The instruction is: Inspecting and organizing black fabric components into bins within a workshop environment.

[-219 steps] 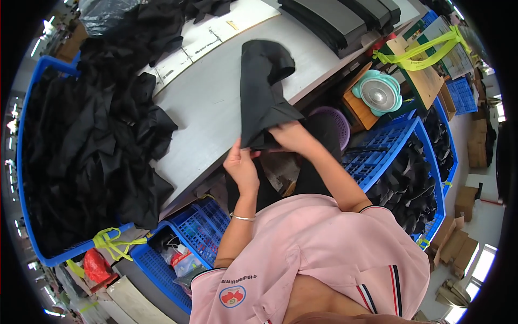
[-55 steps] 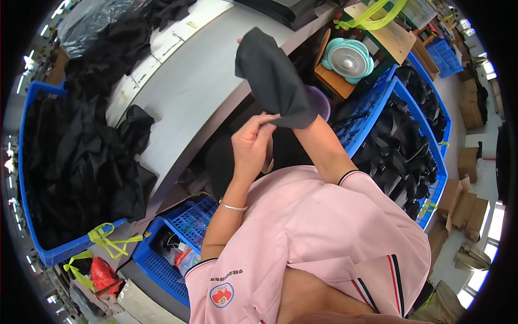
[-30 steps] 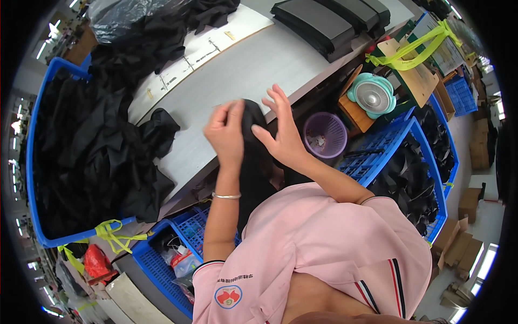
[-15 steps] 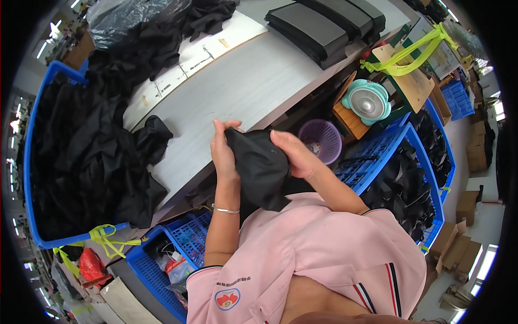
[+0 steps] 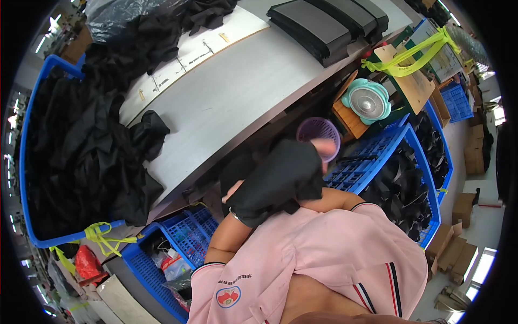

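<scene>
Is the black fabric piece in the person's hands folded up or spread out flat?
Folded: the black fabric piece is a compact bundle draped over the left hand, with the right hand at its upper edge.

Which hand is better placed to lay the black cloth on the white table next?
Probably the right hand: it shows free at the upper edge of the black cloth, near the table. The left hand is almost hidden under the cloth.

bare table middle (image 5: 243,92), black fabric heap (image 5: 81,151) crowding left, foam stack (image 5: 329,21) beyond
</scene>
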Available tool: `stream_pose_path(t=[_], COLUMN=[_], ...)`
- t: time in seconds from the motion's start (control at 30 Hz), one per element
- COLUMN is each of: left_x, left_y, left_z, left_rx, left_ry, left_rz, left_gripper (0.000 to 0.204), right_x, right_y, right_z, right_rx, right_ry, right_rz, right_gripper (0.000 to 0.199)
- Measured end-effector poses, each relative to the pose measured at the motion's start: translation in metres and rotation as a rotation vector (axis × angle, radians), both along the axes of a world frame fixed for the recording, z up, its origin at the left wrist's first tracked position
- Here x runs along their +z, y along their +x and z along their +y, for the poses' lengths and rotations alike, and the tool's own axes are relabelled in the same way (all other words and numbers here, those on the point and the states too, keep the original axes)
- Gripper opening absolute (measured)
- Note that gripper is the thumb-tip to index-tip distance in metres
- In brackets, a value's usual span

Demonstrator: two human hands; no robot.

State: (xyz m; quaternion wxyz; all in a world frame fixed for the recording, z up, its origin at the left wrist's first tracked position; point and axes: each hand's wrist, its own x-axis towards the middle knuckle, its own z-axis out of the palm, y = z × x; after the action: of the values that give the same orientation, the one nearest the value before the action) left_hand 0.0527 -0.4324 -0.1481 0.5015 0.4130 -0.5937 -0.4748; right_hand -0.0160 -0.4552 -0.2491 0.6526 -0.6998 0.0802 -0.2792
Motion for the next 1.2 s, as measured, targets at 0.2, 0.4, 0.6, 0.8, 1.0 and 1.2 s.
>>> stream_pose_path(t=[0.2,0.4,0.6,0.8,1.0,1.2], left_x=[-0.015,-0.049,-0.069,-0.094,-0.118,-0.08], left_y=[0.028,0.035,0.049,0.073,0.064,0.077], left_z=[0.007,0.019,0.05,0.064,0.043,0.032], left_rx=[0.277,0.357,0.323,0.369,0.537,0.715], left_ry=[0.317,0.264,0.138,0.035,-0.01,0.072], left_rz=[0.366,0.296,0.202,0.1,0.021,0.076], left_gripper=[0.036,0.037,0.038,0.039,0.04,0.047], right_x=[-0.057,0.02,0.038,0.064,0.043,0.043], right_y=[-0.018,-0.009,-0.009,0.0,0.03,0.021], right_z=[-0.024,-0.048,-0.063,-0.082,-0.121,-0.082], right_rx=[-0.147,-0.376,0.109,0.04,-0.331,-0.53], right_ry=[-0.047,0.008,0.322,0.529,0.419,-0.559], right_rz=[0.33,0.098,0.169,0.027,0.227,0.041], right_gripper=[0.014,0.018,0.021,0.019,0.025,0.052])
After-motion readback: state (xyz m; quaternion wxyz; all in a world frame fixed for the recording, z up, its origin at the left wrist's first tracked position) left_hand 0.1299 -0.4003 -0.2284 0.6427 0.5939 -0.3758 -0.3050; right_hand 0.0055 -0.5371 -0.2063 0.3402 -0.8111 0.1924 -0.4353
